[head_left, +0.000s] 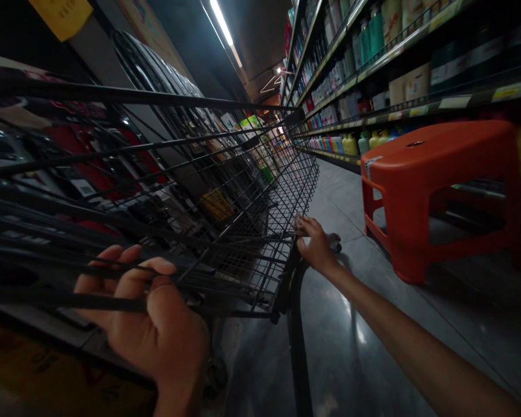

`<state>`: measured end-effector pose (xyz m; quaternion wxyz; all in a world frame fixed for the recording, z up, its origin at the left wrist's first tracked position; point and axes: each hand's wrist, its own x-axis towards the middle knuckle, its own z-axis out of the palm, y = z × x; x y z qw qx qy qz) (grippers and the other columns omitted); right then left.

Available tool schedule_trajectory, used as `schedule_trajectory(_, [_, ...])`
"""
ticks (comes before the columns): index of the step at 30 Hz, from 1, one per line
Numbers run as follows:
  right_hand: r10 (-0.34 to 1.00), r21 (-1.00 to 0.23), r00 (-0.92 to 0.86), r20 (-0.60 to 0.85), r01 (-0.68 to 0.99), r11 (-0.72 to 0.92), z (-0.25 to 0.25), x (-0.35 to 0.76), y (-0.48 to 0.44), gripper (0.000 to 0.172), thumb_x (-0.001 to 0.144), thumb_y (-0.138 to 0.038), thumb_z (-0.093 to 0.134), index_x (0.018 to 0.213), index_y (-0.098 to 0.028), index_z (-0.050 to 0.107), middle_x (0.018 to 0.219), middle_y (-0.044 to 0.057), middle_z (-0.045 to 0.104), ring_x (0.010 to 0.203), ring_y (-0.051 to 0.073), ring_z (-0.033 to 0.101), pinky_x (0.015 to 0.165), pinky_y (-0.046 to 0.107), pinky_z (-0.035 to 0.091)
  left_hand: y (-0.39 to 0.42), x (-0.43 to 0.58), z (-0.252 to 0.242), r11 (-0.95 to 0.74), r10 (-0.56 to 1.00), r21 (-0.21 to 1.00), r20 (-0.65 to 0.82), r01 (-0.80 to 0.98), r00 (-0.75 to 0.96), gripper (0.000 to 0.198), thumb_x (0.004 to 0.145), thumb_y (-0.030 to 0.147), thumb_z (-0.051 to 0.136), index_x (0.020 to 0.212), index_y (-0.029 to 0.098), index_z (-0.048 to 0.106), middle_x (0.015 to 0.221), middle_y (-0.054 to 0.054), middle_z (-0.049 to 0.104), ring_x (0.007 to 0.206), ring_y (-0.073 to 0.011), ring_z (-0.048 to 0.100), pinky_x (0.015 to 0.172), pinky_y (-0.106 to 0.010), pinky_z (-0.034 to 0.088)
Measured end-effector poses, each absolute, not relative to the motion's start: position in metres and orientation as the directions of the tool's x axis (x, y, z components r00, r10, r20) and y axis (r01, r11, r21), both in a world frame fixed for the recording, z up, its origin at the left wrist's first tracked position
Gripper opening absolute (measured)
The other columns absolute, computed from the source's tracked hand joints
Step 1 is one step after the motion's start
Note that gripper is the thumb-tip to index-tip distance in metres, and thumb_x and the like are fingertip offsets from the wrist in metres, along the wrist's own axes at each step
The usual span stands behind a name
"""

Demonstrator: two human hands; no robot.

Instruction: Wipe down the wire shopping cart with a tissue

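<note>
A black wire shopping cart (295, 191) fills the left and middle of the view, appearing slanted. Down at the lower left, my left hand (165, 324) is closed on the cart's dark wires, the fingers curling through and the thumb pressed near them. Further off, my right hand (316, 249) grips the cart's right side low down, its fingers bent at the mesh edge; part of that grip is hidden. A curved black frame tube (298, 341) runs down below the right hand. One dark wheel (217, 373) shows beside my left wrist.
An orange plastic stool (417, 191) stands on the grey tiled floor (342, 330) to the right. Behind it, long shelves (399, 52) hold several rows of bottles and packages. Dark hanging goods (156, 69) and packaged items line the left side. A yellow sign (65, 17) hangs upper left.
</note>
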<state>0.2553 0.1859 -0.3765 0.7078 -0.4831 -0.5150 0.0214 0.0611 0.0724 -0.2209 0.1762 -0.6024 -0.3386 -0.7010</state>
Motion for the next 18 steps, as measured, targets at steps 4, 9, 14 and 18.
schedule_trajectory(4, [0.547,-0.686,0.415,0.727,0.428,0.588,-0.382,0.246,0.171,0.04,0.076,-0.01,0.053,0.111,-0.021,0.069,0.122,0.011,0.064,0.117,0.027,0.057,0.106,0.051,0.042,0.074,0.063,-0.221,-0.733,0.105,0.227,0.969,0.641,-0.224,0.015,0.073,0.015,0.052,0.073,0.025,0.063,0.121,-0.001,0.056,0.117,-0.0203,0.056,0.111,-0.046,0.038])
schedule_trajectory(9, [0.567,-0.7,0.415,0.711,0.35,0.622,-0.379,0.236,0.146,0.021,0.09,-0.02,0.053,0.092,-0.021,0.074,0.101,0.009,0.069,0.099,0.022,0.066,0.09,0.041,0.053,0.068,0.065,-0.222,-0.671,0.192,0.301,0.953,0.678,-0.233,0.017,0.082,0.026,0.051,0.078,0.037,0.064,0.129,0.0,0.054,0.137,-0.0266,0.041,0.12,-0.052,0.029])
schedule_trajectory(14, [0.595,-0.711,0.403,0.695,0.264,0.652,-0.377,0.221,0.123,0.016,0.086,-0.017,0.059,0.084,-0.021,0.074,0.089,0.007,0.071,0.086,0.019,0.069,0.078,0.035,0.057,0.064,0.066,-0.219,-0.658,0.221,0.302,0.953,0.69,-0.206,0.017,0.081,0.021,0.049,0.074,0.031,0.06,0.128,0.001,0.052,0.131,-0.0276,0.047,0.119,-0.056,0.03])
schedule_trajectory(18, [0.65,-0.743,0.382,0.657,0.184,0.643,-0.383,0.221,0.11,0.011,0.084,-0.02,0.062,0.078,-0.019,0.072,0.083,0.006,0.072,0.074,0.017,0.068,0.064,0.028,0.056,0.066,0.064,-0.219,-0.699,0.161,0.25,0.968,0.67,-0.193,0.013,0.077,0.019,0.053,0.072,0.027,0.061,0.121,-0.002,0.052,0.124,-0.0265,0.052,0.113,-0.054,0.036])
